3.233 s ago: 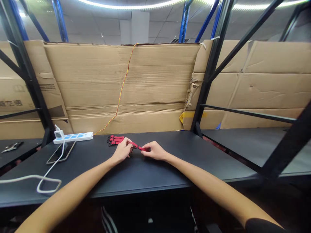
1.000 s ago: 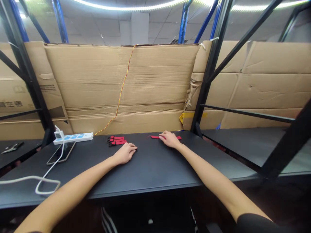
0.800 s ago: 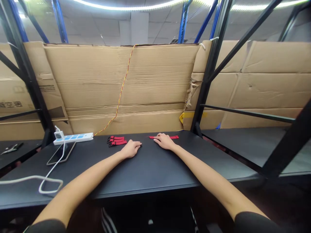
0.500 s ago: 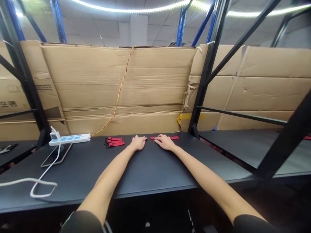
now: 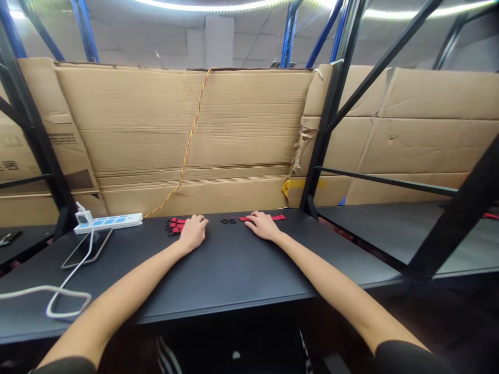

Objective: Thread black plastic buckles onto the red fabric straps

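Observation:
My right hand [image 5: 262, 225] lies with fingers apart on a flat red strap [image 5: 278, 217] near the back of the black shelf. My left hand [image 5: 194, 232] rests palm down at the right end of several short red straps with black buckles [image 5: 177, 226], covering part of them. Its fingers are stretched out and loosely spread. Between my hands lie small black buckles [image 5: 228, 221], touched by neither hand.
A white power strip [image 5: 117, 222] with a plugged-in charger stands at the left. In front of it lies a phone [image 5: 89, 248], with a white cable [image 5: 58, 293] looping across the shelf. A cardboard wall [image 5: 241, 130] and black metal posts [image 5: 325, 124] bound the shelf.
My left hand has moved left from the middle to the buckled red straps, uncovering the small black buckles. My right hand stays on its strap.

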A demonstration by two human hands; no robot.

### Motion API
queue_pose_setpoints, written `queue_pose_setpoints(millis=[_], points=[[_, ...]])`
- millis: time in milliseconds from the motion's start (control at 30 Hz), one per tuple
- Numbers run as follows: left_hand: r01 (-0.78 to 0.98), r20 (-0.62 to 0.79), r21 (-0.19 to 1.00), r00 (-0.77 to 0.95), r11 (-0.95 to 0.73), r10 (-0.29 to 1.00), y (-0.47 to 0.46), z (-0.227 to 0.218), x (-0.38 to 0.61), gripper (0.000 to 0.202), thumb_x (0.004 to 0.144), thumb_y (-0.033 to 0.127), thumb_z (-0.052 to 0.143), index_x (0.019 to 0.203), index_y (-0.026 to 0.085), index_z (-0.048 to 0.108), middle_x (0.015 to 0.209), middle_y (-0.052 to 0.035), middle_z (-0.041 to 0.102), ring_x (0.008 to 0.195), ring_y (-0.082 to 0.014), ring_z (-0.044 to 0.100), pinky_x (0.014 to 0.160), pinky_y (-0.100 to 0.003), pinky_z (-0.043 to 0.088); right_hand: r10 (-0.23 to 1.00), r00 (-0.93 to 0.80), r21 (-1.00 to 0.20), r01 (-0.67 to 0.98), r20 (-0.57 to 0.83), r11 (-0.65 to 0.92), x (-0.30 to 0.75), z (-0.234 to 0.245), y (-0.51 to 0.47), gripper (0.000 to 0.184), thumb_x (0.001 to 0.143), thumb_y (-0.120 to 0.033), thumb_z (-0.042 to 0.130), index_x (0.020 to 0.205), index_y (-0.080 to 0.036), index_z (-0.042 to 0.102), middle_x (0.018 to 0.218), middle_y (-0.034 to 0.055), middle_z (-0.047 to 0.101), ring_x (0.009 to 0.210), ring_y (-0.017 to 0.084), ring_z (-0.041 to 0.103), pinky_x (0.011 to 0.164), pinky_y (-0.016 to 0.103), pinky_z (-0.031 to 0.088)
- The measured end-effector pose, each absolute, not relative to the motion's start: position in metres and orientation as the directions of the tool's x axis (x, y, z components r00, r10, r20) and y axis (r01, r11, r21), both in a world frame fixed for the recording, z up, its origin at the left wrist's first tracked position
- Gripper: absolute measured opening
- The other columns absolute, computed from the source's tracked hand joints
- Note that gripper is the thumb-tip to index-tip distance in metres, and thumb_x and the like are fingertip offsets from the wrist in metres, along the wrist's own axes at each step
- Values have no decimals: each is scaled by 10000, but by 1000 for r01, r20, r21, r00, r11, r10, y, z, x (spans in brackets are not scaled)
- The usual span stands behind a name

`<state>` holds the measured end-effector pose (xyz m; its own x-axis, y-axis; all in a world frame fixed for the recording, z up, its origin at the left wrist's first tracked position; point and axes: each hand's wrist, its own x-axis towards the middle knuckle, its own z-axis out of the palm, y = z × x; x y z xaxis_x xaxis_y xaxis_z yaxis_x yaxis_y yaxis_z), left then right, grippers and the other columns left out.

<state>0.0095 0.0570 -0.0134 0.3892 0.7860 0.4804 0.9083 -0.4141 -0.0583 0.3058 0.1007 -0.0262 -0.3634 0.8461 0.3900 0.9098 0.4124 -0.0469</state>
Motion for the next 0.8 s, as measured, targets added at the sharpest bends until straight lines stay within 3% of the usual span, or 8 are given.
queue_pose_setpoints(millis=[133, 233, 300, 367, 500, 600, 800], points=[[957, 492, -106, 288, -271, 822, 34, -12, -39, 346, 866, 140, 387, 1129, 183, 608, 1207, -149, 573, 1057, -314, 482, 853, -458, 402, 790, -435, 13, 879, 433, 477, 295, -22, 92, 419, 953, -451, 376, 1207, -209, 605, 1200, 130, 563, 1086, 257, 509, 937, 405, 350], [974, 415, -52, 221, -220, 883, 25, -11, -61, 294, 863, 159, 408, 1052, 191, 631, 1015, -134, 648, 972, -305, 527, 785, -414, 431, 726, -508, 47, 832, 463, 552, 284, -19, 85, 412, 953, -425, 389, 1219, -191, 599, 1188, 142, 573, 1084, 262, 511, 948, 418, 338], [961, 378, 12, 250, -275, 891, 23, -10, -63, 255, 844, 146, 437, 982, 188, 648, 904, -115, 658, 929, -281, 554, 783, -379, 438, 669, -554, 55, 789, 496, 612, 276, -17, 78, 391, 951, -402, 404, 1206, -187, 608, 1178, 142, 584, 1084, 264, 515, 958, 426, 330], [919, 390, 95, 319, -382, 864, 22, -9, -57, 235, 826, 138, 468, 969, 175, 651, 911, -108, 654, 937, -256, 570, 816, -353, 438, 599, -594, 53, 732, 536, 679, 266, -15, 68, 365, 947, -382, 422, 1188, -191, 620, 1171, 137, 596, 1083, 261, 521, 962, 428, 330], [811, 366, 319, 371, -490, 853, 17, -5, -34, 306, 782, 233, 597, 1074, 149, 628, 916, -81, 635, 794, -193, 593, 785, -311, 461, 472, -666, 58, 610, 578, 790, 241, -13, 43, 351, 935, -386, 457, 1182, -201, 623, 1149, 129, 617, 1061, 249, 537, 950, 433, 352], [777, 306, 426, 358, -463, 882, 10, -2, -25, 401, 729, 264, 660, 1109, 145, 612, 859, -51, 617, 704, -164, 572, 717, -293, 467, 435, -716, 55, 549, 547, 834, 226, -13, 30, 368, 920, -419, 482, 1187, -205, 618, 1156, 121, 618, 1037, 243, 545, 935, 429, 376], [633, 262, 598, 427, -493, 866, 2, 0, -16, 387, 717, 289, 662, 1079, 163, 605, 817, -8, 596, 620, -119, 532, 605, -241, 446, 440, -755, -61, 473, 486, 879, 219, -14, 25, 421, 878, -459, 543, 1201, -196, 605, 1196, 127, 601, 1062, 250, 547, 932, 418, 399]])
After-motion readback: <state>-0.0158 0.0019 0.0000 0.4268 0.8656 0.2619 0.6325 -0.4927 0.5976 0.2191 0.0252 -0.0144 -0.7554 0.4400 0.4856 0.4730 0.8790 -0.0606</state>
